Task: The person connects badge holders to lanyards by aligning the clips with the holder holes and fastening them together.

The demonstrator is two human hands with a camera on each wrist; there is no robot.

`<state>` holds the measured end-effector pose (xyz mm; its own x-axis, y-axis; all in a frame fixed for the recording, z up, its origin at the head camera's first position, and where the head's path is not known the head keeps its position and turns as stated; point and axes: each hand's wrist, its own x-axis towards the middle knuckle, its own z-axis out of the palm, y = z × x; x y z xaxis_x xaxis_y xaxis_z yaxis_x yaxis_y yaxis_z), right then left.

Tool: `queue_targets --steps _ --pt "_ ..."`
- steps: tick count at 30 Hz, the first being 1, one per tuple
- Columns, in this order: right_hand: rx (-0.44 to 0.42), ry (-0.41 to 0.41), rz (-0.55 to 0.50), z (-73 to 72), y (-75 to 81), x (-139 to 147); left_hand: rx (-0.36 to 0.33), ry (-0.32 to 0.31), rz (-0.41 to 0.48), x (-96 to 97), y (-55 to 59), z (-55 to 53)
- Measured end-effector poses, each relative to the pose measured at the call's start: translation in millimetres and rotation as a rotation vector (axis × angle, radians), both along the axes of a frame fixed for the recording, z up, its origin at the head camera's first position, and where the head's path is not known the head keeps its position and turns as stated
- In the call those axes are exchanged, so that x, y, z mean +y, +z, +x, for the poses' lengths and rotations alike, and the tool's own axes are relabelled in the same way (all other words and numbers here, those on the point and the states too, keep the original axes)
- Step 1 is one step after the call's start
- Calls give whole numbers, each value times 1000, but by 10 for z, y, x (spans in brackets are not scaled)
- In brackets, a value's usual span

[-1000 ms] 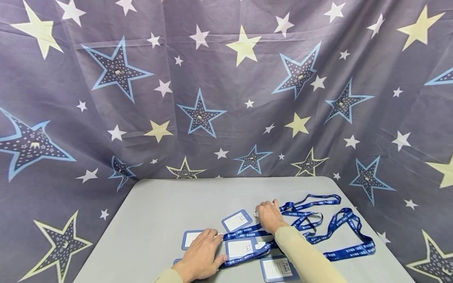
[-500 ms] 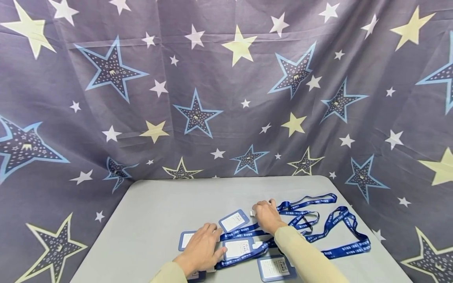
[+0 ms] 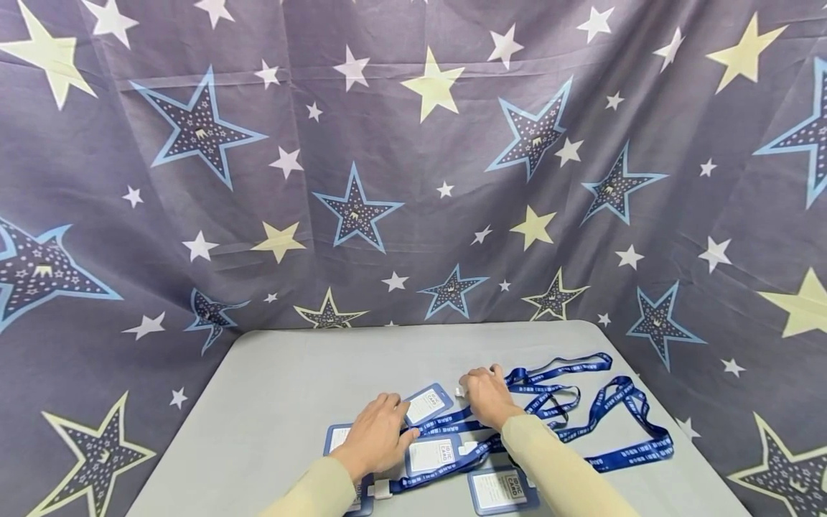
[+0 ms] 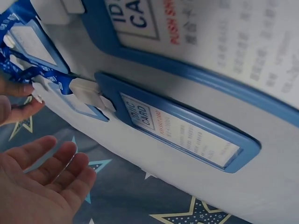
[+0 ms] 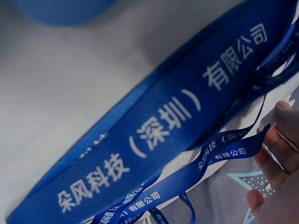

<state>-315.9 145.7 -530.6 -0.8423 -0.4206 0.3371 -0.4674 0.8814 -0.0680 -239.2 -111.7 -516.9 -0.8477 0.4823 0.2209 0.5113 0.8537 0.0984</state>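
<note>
My left hand (image 3: 377,434) is over the badge holders with fingers loosely extended, gripping nothing; the left wrist view shows its spread fingers. It partly covers a blue-framed badge holder (image 3: 337,436) at the left and overlaps the edge of the far badge holder (image 3: 428,403). Closer in, another badge holder (image 3: 362,495) lies beside a white clip (image 3: 382,490) on a blue lanyard. My right hand (image 3: 487,395) pinches the white clip end of a lanyard; the left wrist view shows this clip (image 4: 37,93) between thumb and fingers. A middle badge holder (image 3: 431,454) lies between the hands.
Blue printed lanyards (image 3: 627,409) stretch in loops over the table's right side. One more badge holder (image 3: 500,490) lies beside the right forearm. The grey table (image 3: 291,373) ends at a star-patterned curtain (image 3: 388,143) behind and at the sides.
My left hand has moved away from me and slightly right, uncovering the near-left badge holder and its white clip. My right hand keeps its place; the view has shifted slightly.
</note>
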Motion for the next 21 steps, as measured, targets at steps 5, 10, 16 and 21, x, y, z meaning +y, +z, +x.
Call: queue_targets --steps 5,10,16,21 --pt "3 -5 5 2 -19 6 13 20 11 50 -10 -94" --pt "7 -4 -8 -1 -23 6 35 45 7 83 -26 -184" --pt "16 -1 -23 -20 -38 12 73 56 0 110 -68 -298" --pt "10 -4 -14 -28 -59 19 45 78 -21 170 -72 -356"
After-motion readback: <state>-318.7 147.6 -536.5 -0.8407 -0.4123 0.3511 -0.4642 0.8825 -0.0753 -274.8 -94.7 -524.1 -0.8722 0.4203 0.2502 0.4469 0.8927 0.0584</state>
